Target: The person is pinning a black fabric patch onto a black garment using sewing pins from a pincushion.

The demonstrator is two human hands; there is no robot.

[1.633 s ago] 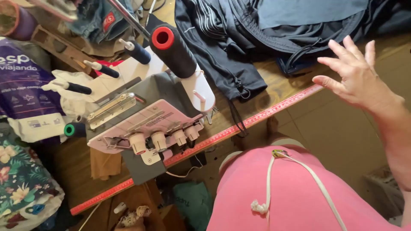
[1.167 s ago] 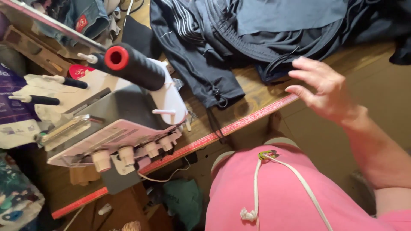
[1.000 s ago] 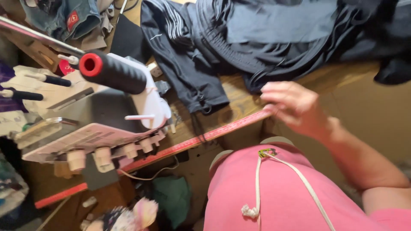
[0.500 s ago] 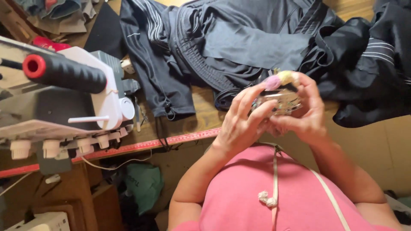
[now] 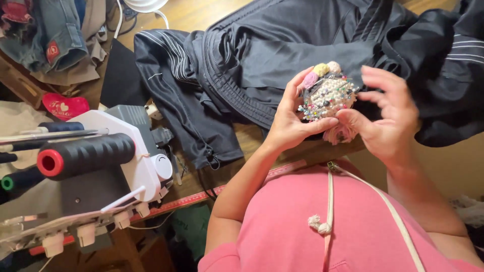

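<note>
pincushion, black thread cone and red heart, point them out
pincushion (image 5: pixel 326 98), head view, pin-studded top
black thread cone (image 5: pixel 85 153), head view, middle of its side
red heart (image 5: pixel 64 106), head view, centre

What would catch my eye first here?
Probably the pincushion, bristling with coloured pins, held between the left hand and right hand above a dark striped garment. Next, the white sewing machine at the left, carrying a black thread cone.

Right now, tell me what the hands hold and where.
A pincushion full of pins: left hand grips its left side, right hand pinches its lower right edge.
</note>
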